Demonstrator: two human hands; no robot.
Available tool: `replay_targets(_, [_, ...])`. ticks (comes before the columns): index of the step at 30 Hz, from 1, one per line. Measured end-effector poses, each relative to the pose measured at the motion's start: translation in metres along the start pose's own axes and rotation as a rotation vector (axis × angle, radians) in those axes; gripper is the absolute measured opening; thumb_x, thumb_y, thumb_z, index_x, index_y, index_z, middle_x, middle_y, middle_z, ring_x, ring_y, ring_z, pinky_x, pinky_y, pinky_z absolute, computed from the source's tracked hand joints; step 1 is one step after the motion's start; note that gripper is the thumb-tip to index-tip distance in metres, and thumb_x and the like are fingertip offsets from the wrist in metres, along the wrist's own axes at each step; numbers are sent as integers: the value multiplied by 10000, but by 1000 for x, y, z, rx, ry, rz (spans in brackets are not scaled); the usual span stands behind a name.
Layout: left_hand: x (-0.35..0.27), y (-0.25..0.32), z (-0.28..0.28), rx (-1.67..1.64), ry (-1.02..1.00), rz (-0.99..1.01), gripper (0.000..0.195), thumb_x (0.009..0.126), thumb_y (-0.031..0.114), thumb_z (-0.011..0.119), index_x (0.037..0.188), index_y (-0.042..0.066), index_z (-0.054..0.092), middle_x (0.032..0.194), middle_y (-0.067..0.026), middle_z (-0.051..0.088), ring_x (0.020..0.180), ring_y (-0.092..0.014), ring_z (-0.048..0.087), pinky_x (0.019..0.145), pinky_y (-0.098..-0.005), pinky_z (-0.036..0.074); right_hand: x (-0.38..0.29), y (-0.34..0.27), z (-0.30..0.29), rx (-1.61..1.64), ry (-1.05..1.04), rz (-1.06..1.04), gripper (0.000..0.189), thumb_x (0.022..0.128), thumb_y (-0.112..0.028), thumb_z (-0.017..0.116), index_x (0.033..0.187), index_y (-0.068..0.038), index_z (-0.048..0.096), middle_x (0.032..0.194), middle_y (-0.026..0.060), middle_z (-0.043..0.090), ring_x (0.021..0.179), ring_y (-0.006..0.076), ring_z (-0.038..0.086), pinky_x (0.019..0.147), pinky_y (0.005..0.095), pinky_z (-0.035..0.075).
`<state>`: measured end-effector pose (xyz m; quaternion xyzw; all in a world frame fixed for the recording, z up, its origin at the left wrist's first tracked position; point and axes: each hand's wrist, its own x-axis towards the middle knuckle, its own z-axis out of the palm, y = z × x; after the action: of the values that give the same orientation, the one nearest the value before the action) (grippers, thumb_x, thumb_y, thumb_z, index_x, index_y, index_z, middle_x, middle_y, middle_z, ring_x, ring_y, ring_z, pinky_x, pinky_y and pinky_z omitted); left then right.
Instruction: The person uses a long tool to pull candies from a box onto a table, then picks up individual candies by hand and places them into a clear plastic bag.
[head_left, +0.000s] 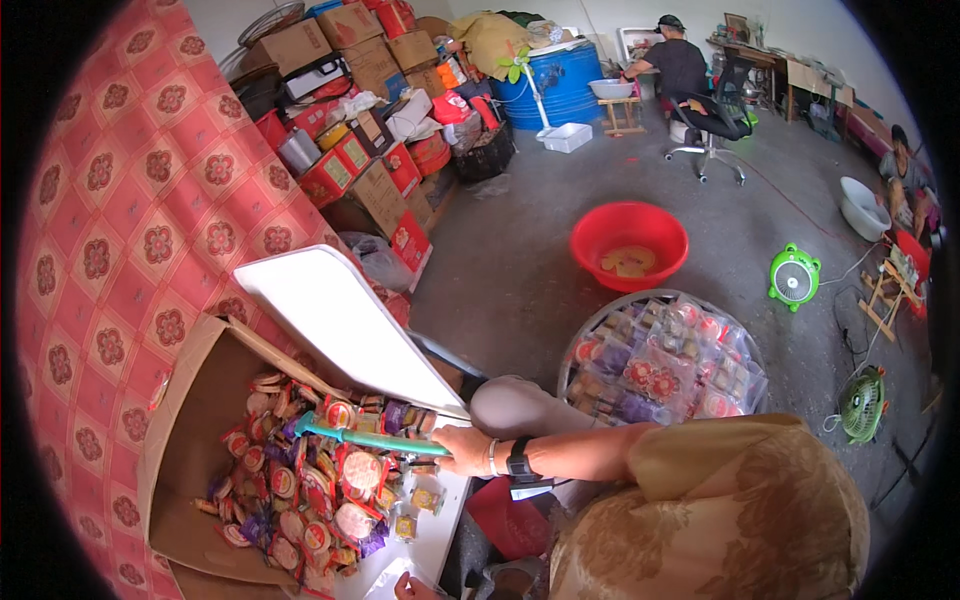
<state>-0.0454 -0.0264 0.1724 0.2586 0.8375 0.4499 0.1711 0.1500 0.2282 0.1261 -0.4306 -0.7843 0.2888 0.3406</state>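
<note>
My right hand (463, 450) grips a green rod-handled tool (375, 439) with a teal crosspiece at its far end. That end rests over a heap of individually wrapped round biscuits and small pastries (300, 480). The heap spills from a cardboard box (187, 420) lying open towards me, onto a white tabletop (427, 536). A few yellow-wrapped pieces (426, 500) lie apart near the table's edge. My left hand (415, 589) shows only partly at the bottom rim, with curled fingers beside a clear plastic bag (390, 576); whether it holds anything is unclear.
A white panel (337, 322) slants up behind the heap. Beside my knee, a round tray (568, 352) bears several filled clear packs (652, 367). Beyond stand a red basin (630, 225), green fans (795, 279) and stacked cartons (382, 199). Two people (675, 67) sit farther off.
</note>
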Motion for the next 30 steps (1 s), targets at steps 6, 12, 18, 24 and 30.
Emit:
replay_targets(6, [36, -67, 5, 134, 76, 244, 215, 930, 110, 643, 1085, 5, 748, 1032, -167, 750, 905, -288, 699, 830, -397, 553, 1, -6, 0, 15, 21, -35, 319, 878, -197, 681, 1134, -38, 576, 1009, 207, 649, 918, 402, 658, 804, 488, 539])
replay_targets(12, [61, -106, 25, 82, 122, 364, 179, 898, 76, 636, 1026, 12, 744, 950, -173, 737, 863, -302, 696, 790, -395, 549, -2, -1, -6, 55, 71, -30, 231, 888, -219, 702, 1026, -61, 607, 945, 187, 678, 851, 386, 681, 739, 458, 539])
replay_targets(18, [52, -97, 13, 63, 155, 244, 183, 910, 134, 655, 1037, 59, 764, 799, -130, 718, 660, -233, 636, 655, -383, 527, -3, -26, -10, 82, -8, 18, 303, 851, -200, 716, 1102, -81, 596, 897, 197, 700, 857, 396, 698, 737, 467, 544])
replay_targets(24, [50, -86, 12, 56, 152, 260, 186, 902, 141, 668, 1047, 80, 768, 786, -128, 720, 648, -250, 645, 662, -389, 533, 1, -15, -2, 129, 75, -90, 374, 850, -225, 764, 1164, -56, 650, 987, 194, 712, 940, 360, 703, 815, 434, 553])
replay_targets(30, [53, -92, 14, 50, 149, 241, 203, 874, 114, 662, 1041, 85, 774, 870, -112, 741, 681, -214, 640, 684, -363, 535, 14, -28, 3, 198, 91, -144, 363, 868, -252, 760, 1155, -59, 648, 954, 181, 702, 887, 365, 698, 780, 438, 552])
